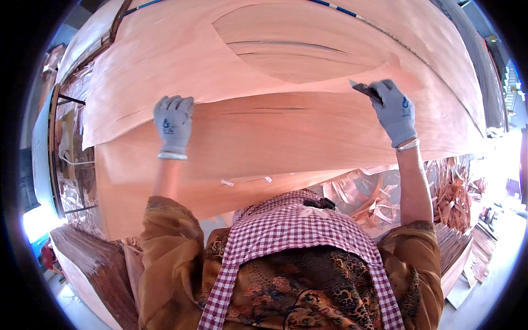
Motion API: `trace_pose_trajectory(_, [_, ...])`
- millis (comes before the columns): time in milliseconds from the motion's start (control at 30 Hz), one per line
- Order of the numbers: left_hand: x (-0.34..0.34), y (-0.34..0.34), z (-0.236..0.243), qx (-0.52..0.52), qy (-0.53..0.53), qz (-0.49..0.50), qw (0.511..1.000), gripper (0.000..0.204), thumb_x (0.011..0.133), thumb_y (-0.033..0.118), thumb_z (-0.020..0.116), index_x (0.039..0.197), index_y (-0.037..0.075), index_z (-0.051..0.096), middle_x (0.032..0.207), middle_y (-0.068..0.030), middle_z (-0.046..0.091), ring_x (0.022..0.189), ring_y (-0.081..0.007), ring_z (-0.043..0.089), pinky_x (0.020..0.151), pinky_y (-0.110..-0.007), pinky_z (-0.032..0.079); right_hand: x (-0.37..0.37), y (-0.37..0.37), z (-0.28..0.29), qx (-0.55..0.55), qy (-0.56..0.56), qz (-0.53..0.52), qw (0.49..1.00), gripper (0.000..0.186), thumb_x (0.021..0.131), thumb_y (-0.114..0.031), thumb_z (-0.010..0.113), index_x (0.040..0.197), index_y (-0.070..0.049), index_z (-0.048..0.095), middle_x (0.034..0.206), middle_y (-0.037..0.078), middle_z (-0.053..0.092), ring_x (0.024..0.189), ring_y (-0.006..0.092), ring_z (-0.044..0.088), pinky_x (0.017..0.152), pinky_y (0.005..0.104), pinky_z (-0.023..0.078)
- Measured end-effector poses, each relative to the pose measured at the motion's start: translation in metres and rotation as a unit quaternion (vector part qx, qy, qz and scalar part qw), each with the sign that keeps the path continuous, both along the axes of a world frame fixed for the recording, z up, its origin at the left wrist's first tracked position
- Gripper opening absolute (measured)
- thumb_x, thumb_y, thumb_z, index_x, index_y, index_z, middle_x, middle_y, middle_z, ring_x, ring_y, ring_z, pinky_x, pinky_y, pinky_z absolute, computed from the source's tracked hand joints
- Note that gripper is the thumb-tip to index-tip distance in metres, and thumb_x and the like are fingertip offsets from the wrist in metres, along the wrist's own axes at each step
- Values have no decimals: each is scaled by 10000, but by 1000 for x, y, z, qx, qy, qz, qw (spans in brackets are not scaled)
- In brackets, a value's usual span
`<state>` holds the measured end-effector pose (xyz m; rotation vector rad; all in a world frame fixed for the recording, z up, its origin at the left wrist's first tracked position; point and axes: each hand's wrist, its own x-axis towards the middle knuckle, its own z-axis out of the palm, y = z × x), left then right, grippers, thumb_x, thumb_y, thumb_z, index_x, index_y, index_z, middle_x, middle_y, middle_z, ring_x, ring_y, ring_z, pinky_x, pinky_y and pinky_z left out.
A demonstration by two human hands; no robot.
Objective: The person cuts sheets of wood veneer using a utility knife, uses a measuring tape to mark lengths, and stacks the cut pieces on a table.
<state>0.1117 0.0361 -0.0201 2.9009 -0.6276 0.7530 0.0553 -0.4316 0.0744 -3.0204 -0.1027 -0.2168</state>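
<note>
A thin, pinkish wood veneer sheet lies across the work surface, its near edge lifted in a long wavy line. My gloved left hand is closed on that edge, fingers curled over it. In my gloved right hand is a knife with a dark handle, its pale blade pointing up and left above the veneer. Beneath the lifted edge spreads a second veneer sheet with thin dark splits. Farther back, a rounded, darker area shows long cracks.
A thin blue-and-pale rod runs across the far side of the veneer. Torn veneer strips heap up at the right and near my waist. Stacked veneer stands at the lower left, beside a metal frame.
</note>
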Motion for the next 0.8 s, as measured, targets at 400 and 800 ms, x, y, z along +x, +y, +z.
trace_pose_trajectory(400, [-18,74,-20,75,55,99,991,219,771,152,646,989,175,657,1058,10,646,985,-213,582,844,-394,436,-38,33,-96,30,95,12,995,205,781,-140,595,980,-165,554,980,68,544,893,298,593,698,432,503])
trace_pose_trajectory(800, [-8,23,-20,-8,42,80,996,281,756,156,643,1036,150,649,1043,-11,651,988,-232,583,853,-406,423,-38,-29,-38,10,-33,-1,999,271,721,-64,627,978,-121,562,992,81,551,834,320,599,669,421,494])
